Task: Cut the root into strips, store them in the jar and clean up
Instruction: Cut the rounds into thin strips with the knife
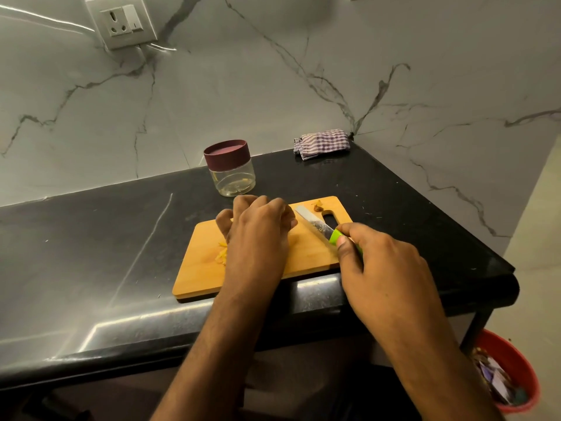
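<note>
Black counter (91, 238) under marble walls carries the board (306, 253). On it the right hand (385, 268) is clamped round the green handle of the knife (318, 227), blade angled up-left toward the left hand (258, 226). That hand's fingers curl down onto the board; whether they pin the root I cannot tell, it is hidden. Judging by this, the root lies just left of the blade tip. Yellow strips (222, 255) lie left of the wrist. Behind, the jar (232, 168) stands lidded; a cloth (321, 142) sits in the corner.
</note>
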Demonstrator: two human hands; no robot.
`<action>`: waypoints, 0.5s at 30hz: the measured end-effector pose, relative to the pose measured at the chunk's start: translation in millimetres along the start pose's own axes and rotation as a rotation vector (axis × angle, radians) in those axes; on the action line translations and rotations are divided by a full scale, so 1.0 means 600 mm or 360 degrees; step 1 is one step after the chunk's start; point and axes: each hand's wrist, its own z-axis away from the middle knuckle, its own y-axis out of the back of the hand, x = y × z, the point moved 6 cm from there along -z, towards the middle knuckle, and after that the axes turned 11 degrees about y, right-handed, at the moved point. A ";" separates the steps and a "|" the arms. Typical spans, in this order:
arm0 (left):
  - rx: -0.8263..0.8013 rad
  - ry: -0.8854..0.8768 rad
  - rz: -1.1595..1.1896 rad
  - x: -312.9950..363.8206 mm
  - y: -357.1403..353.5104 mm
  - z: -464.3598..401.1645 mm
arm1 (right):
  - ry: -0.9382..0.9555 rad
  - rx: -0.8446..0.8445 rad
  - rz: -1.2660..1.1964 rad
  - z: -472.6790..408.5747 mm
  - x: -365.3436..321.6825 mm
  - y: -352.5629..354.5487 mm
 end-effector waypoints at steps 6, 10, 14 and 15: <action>-0.0123 0.0047 -0.0020 -0.010 0.011 0.017 | 0.0086 -0.0095 -0.0016 0.012 -0.010 0.009; -0.0149 0.0111 0.0031 -0.031 0.012 0.025 | 0.0099 -0.0148 -0.0013 0.023 -0.019 0.016; -0.0170 0.0144 0.0139 -0.040 0.016 0.031 | 0.0116 -0.0216 -0.0034 0.032 -0.028 0.014; -0.0180 0.0132 0.0143 -0.038 0.016 0.033 | 0.0124 -0.0230 -0.0044 0.033 -0.032 0.012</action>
